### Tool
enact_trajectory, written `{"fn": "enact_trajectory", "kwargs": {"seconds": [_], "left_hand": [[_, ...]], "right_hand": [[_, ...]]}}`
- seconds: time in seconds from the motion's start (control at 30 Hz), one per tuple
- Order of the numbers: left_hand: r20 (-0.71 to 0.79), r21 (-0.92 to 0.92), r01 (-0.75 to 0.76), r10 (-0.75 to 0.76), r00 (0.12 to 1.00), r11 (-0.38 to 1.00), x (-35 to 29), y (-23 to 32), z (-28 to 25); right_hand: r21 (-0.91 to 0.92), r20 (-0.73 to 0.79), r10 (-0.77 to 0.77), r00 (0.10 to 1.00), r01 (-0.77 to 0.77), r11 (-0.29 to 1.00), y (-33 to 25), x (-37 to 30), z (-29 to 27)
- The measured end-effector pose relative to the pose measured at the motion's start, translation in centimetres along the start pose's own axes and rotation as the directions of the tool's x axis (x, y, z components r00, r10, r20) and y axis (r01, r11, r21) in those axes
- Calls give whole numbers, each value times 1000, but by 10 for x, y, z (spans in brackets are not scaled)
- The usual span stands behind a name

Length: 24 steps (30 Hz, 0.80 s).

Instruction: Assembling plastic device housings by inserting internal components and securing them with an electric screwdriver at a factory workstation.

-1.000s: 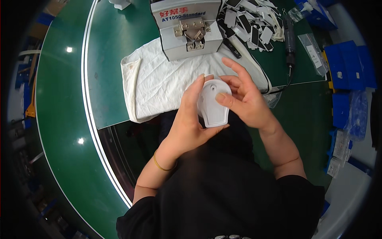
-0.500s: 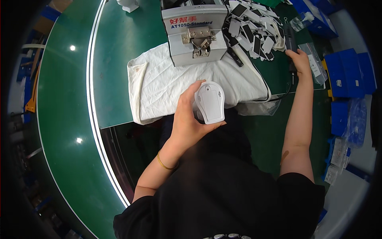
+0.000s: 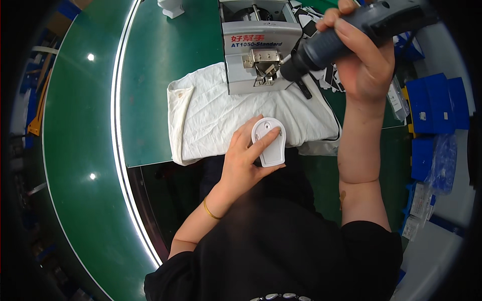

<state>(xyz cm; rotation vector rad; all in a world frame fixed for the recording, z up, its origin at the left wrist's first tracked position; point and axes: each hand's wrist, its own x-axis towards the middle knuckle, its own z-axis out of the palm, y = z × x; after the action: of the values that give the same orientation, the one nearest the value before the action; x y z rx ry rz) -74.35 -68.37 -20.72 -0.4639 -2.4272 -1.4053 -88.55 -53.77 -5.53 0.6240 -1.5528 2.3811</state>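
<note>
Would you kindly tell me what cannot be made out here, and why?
In the head view:
Far face of the white, round-ended plastic shell: turned away; the left hand also covers part of its near face.
Tip of the dark grey, cylindrical handheld tool: too thin and blurred.
Flat black-and-white pieces: partly behind that tool and the right hand.
White object, upper left: cut off by the top edge.

We see a green worktop [image 3: 145, 100], a bright white strip [image 3: 114, 100] curving along its left, then another green surface [image 3: 73, 125] with 2 glare spots [image 3: 91, 57]. Right side, we mark blue bins [image 3: 429, 98] above a grey surface [image 3: 437, 256].
</note>
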Motion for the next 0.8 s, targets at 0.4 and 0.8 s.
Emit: {"fn": "enact_trajectory", "kwargs": {"seconds": [0.4,0.8], "left_hand": [[-31,-4,-14,14,999,1000,-4,-6,3],[-23,22,-12,13,1000,1000,-4,-4,6]], "right_hand": [[-206,215,118,970,-73,976,1,0,31],[-157,255,110,961,-71,985,21,20,27]]}}
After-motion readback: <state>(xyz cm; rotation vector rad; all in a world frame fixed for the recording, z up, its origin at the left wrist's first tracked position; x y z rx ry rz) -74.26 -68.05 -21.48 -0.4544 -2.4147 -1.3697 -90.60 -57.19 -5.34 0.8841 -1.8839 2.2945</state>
